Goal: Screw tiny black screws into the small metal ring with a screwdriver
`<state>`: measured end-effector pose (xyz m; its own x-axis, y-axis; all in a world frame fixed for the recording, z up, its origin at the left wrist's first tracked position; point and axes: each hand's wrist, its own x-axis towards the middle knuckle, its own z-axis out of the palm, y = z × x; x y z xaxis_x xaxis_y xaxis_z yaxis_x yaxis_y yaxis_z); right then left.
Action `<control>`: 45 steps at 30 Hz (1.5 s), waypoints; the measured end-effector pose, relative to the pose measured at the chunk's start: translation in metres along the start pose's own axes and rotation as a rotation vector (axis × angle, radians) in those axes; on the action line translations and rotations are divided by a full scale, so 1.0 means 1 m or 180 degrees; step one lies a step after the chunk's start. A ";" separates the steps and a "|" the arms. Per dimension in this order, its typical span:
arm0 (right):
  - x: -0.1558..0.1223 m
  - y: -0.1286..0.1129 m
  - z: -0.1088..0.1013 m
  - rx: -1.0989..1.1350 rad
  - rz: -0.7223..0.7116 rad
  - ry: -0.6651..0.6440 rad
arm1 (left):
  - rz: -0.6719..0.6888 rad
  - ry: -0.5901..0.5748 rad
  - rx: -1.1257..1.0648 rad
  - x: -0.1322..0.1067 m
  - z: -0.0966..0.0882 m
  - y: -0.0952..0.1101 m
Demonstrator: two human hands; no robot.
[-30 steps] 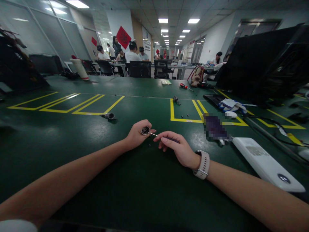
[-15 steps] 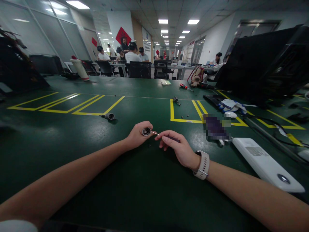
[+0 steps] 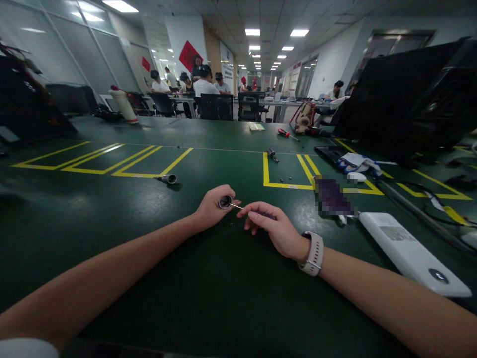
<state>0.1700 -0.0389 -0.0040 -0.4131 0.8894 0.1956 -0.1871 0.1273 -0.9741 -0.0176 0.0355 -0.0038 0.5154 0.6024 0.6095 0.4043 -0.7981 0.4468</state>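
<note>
My left hand is closed around a small round metal part, its open end turned toward the right. My right hand pinches a thin screwdriver with a dark purple handle. The fine shaft runs left and its tip sits at the round part's rim. Both hands rest low on the green table mat. A white watch is on my right wrist. A tiny dark screw lies on the mat just below the two hands.
A similar metal cylinder lies to the left by yellow floor-tape lines. A white flat device sits at the right, with gloves, cables and a black monitor behind. A red-handled screwdriver lies farther back. Several people sit at distant desks.
Almost nothing moved. The screwdriver tip shifted slightly at the round part, and both hands stay in place.
</note>
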 end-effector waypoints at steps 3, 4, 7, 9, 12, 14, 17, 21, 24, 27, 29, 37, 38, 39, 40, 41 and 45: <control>0.000 0.000 0.000 0.0099 0.0023 -0.0021 | -0.0059 -0.0058 -0.0230 0.000 -0.001 0.001; 0.000 0.000 0.000 0.0133 0.0040 -0.0025 | -0.0071 -0.0099 -0.0281 0.000 -0.001 0.001; 0.000 -0.001 0.000 0.0204 0.0062 -0.0005 | -0.0069 -0.0202 -0.0333 0.000 -0.001 0.000; 0.000 -0.001 0.000 0.0165 0.0009 0.0040 | -0.0063 -0.0173 -0.0287 0.000 0.000 -0.001; -0.001 0.000 -0.001 0.0008 -0.0068 0.0110 | -0.0065 -0.0082 -0.0050 0.000 0.001 -0.002; 0.000 0.000 -0.001 -0.0041 -0.0044 0.0101 | 0.0001 -0.0098 0.0111 0.000 0.001 -0.002; 0.001 0.001 0.000 0.0052 0.0038 0.0064 | 0.0108 -0.0165 0.0273 0.000 0.000 -0.001; 0.002 0.000 0.000 0.0293 0.0121 0.0080 | 0.0124 -0.0156 0.0157 -0.001 -0.001 0.000; 0.002 -0.001 -0.001 0.0407 0.0154 0.0068 | 0.0049 -0.0167 -0.0004 0.000 -0.001 -0.001; 0.002 0.000 -0.001 0.0471 0.0166 0.0063 | 0.0043 -0.0203 -0.0138 0.000 -0.001 -0.002; 0.002 0.000 -0.001 0.0475 0.0148 0.0075 | 0.0057 -0.0246 -0.0170 0.000 -0.001 -0.002; 0.002 -0.001 -0.004 0.0452 0.0180 0.0049 | 0.0158 -0.0444 0.0251 -0.001 -0.002 0.000; 0.003 0.000 -0.005 0.0532 0.0211 0.0045 | 0.0173 -0.0477 0.0295 0.000 -0.002 -0.001; 0.004 0.000 -0.006 0.0607 0.0239 0.0048 | 0.0186 -0.0519 0.0337 0.000 -0.002 -0.001; 0.004 0.001 -0.007 0.0669 0.0262 0.0054 | 0.0196 -0.0563 0.0376 0.000 -0.003 -0.001; 0.005 0.002 -0.008 0.0714 0.0281 0.0062 | 0.0201 -0.0604 0.0411 0.000 -0.003 -0.001; 0.006 0.002 -0.011 0.0813 0.0316 0.0071 | 0.0183 -0.0703 0.0476 0.002 -0.005 0.001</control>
<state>0.1765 -0.0281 -0.0063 -0.4214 0.9018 0.0954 -0.3667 -0.0733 -0.9274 -0.0196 0.0359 0.0007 0.6865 0.5581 0.4661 0.4683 -0.8297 0.3037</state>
